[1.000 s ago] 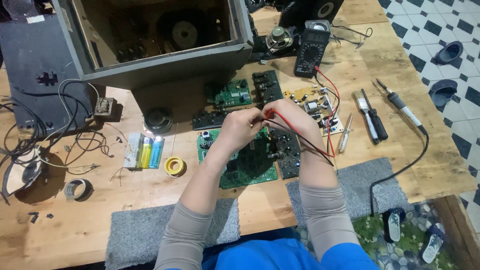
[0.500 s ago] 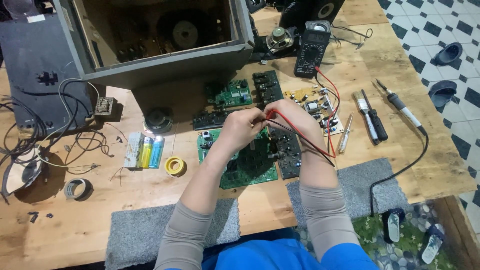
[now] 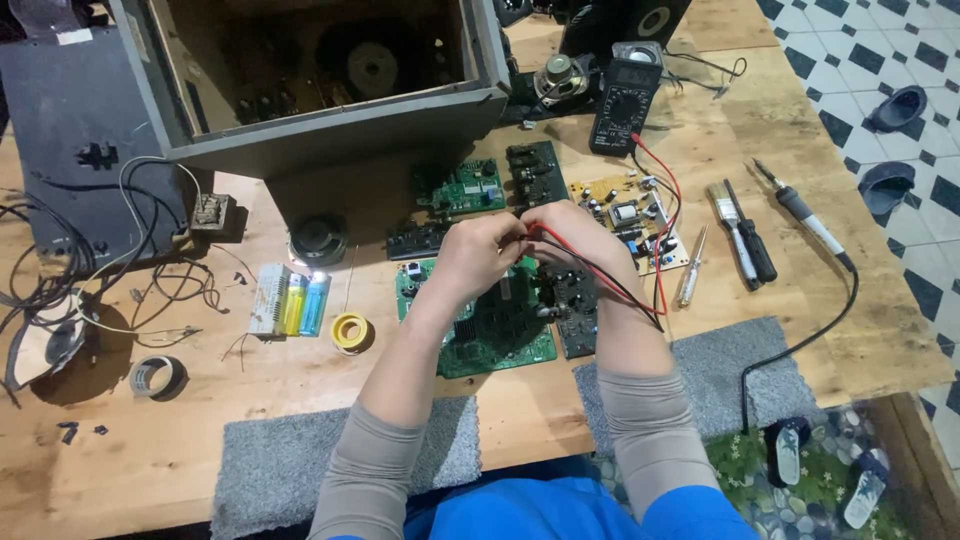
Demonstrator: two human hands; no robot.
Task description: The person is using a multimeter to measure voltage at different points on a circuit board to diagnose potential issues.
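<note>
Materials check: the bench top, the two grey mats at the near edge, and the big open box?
Bench top: looks like light wood, matte, visible grain and plank seams. Grey mats: seem to be felt or short-pile carpet, fuzzy and dull. Open box: probably painted wood or fibreboard, thick grey walls with a raw brown interior.

Probe tips: hidden inside the closed left hand (image 3: 478, 255) and right hand (image 3: 570, 228); contact with the green circuit board (image 3: 490, 330) cannot be told. Board centre: covered by both hands. Red and black leads (image 3: 610, 275): partly concealed behind the right forearm. Open grey cabinet (image 3: 330, 120): cut off by the top edge, interior dim, possibly a speaker cone. Multimeter (image 3: 622, 105): display too small to be read. Tangled wires (image 3: 60, 280): cropped at the left edge.
</note>
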